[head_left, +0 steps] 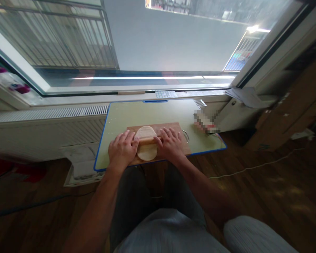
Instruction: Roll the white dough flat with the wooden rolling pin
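Observation:
A flat, pale oval of dough lies on a wooden cutting board. Across its middle rests a wooden rolling pin, set crosswise to me. My left hand is closed over the pin's left end, its thumb beside the dough. The right end is under my right hand, thumb pointing inward along the pin. Both pin ends are hidden beneath the hands. A metal handle sticks out from the board's right side.
Under the board is a small yellow-green table with a blue rim. A blurred-out object sits on its right corner. Behind stand a windowsill and a radiator. A pale cable crosses the floor at right; a large cardboard box stands there.

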Demonstrator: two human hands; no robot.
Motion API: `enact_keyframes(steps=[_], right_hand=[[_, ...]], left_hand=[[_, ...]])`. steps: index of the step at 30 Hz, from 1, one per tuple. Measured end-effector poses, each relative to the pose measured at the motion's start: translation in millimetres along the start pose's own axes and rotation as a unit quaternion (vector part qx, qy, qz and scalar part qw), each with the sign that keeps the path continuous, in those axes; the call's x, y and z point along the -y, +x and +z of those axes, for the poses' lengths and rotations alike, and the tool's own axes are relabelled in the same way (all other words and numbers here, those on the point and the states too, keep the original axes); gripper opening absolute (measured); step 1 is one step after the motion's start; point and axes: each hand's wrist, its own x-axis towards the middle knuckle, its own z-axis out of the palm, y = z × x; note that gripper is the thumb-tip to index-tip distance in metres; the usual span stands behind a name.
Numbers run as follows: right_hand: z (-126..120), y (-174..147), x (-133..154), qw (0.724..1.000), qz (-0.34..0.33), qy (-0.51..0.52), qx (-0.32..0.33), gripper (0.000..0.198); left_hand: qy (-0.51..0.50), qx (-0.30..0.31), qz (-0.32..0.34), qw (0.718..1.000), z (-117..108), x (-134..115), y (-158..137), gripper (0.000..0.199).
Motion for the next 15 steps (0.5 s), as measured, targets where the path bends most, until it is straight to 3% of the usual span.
enact_keyframes(steps=[9, 15], right_hand=[[2.5, -19.1, -3.5, 1.0, -0.012, -0.003, -0.014, 0.062], [6.5, -30.0, -3.6, 0.999, -0.02, 0.007, -0.037, 0.061]], left_hand=[[-0.016, 0.005, 0.004, 1.0, 2.4, 2.5, -16.6, 0.066], [-0.05, -0.049, 0.029, 0.997, 9.1, 6.8, -28.0, 0.066]])
